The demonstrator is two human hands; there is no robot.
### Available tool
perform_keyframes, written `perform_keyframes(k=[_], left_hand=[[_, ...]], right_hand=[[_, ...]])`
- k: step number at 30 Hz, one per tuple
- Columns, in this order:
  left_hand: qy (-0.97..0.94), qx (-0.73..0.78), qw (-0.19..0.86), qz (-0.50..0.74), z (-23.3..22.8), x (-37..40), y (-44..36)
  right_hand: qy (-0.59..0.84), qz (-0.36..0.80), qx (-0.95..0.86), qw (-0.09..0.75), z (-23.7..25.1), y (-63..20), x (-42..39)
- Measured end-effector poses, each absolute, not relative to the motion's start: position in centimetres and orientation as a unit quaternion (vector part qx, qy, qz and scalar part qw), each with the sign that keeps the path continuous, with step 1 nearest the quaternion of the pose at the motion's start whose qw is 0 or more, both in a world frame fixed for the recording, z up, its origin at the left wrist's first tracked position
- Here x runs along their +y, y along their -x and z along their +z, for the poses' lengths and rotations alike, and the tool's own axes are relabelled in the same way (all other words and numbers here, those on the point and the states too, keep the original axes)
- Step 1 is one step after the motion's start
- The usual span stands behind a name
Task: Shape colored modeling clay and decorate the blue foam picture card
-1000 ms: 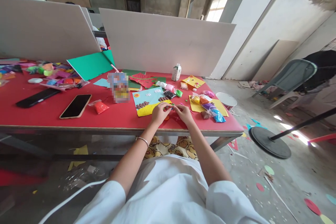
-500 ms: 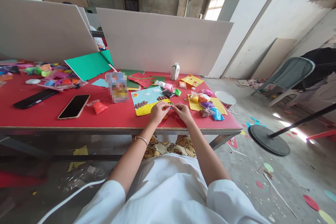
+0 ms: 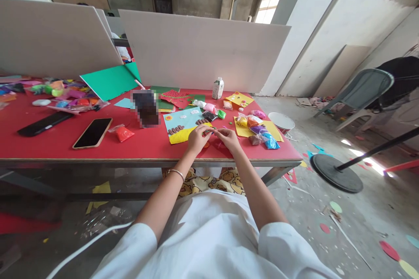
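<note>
Craftwork is under way at the near edge of the red bench (image 3: pixel 65 146), and it looks partly done. The picture card (image 3: pixel 183 124), sky-blue above and yellow below, already carries a small sun, white clouds and a row of brown pieces; much of its ground is bare, so I judge that more shapes remain to be made and laid on.

The left hand (image 3: pixel 197 138) and the right hand (image 3: pixel 229 138) meet just to the right of the card, fingertips pinched together on a small clay piece (image 3: pixel 210 130) held between them, just above the bench. The piece is too small to make out its shape; it shows green and dark specks.

Right of the card lie clay packets (image 3: pixel 258 133) in several colours on a yellow sheet (image 3: pixel 244 133), with a white bowl (image 3: pixel 281 123) beyond them near the bench's end. Behind the card stand a small white bottle (image 3: pixel 218 88), red and green paper cutouts (image 3: pixel 175 96) and a few more packets. Left of the card are an orange packet (image 3: pixel 123 133), a phone (image 3: pixel 92 132) lying face up, and farther off a dark flat device (image 3: pixel 42 123) and a heap of coloured packets (image 3: pixel 70 96).

Nothing lies between the hands and the card; the packets at the right sit close to the right wrist.
</note>
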State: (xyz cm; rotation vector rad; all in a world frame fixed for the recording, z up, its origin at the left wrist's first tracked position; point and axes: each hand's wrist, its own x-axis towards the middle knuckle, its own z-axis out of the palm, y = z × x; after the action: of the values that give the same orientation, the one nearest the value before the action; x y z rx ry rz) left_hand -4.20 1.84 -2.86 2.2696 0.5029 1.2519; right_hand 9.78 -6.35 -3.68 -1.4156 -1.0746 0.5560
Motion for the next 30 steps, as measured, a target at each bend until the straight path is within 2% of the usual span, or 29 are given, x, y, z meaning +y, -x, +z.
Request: perform_keyframes(k=[9, 12, 14, 17, 21, 30], left_hand=[[-0.838, 0.176, 0.242, 0.457, -3.0, 1.9, 4.1], [-0.850, 0.193, 0.175, 0.459, -2.4, 2.3, 4.7], [-0.838, 0.260, 0.087, 0.472, -1.9, 3.0, 5.8], [-0.756, 0.454, 0.004, 0.471, -1.4, 4.8, 8.4], [-0.702, 0.561, 0.002, 0.438, -1.2, 7.5, 11.9], [-0.710, 0.513, 0.014, 0.482, -0.9, 10.2, 13.3]], right_hand=[[0.601, 0.231, -0.480, 0.596, -3.6, -9.7, -6.2], [0.606, 0.232, -0.480, 0.590, -3.6, -9.6, -6.2], [0.612, 0.230, -0.473, 0.590, -3.6, -9.6, -6.1], [0.611, 0.228, -0.468, 0.597, -3.6, -9.5, -6.1], [0.606, 0.234, -0.476, 0.593, -3.5, -9.4, -6.2], [0.614, 0.224, -0.492, 0.575, -3.7, -9.5, -6.2]])
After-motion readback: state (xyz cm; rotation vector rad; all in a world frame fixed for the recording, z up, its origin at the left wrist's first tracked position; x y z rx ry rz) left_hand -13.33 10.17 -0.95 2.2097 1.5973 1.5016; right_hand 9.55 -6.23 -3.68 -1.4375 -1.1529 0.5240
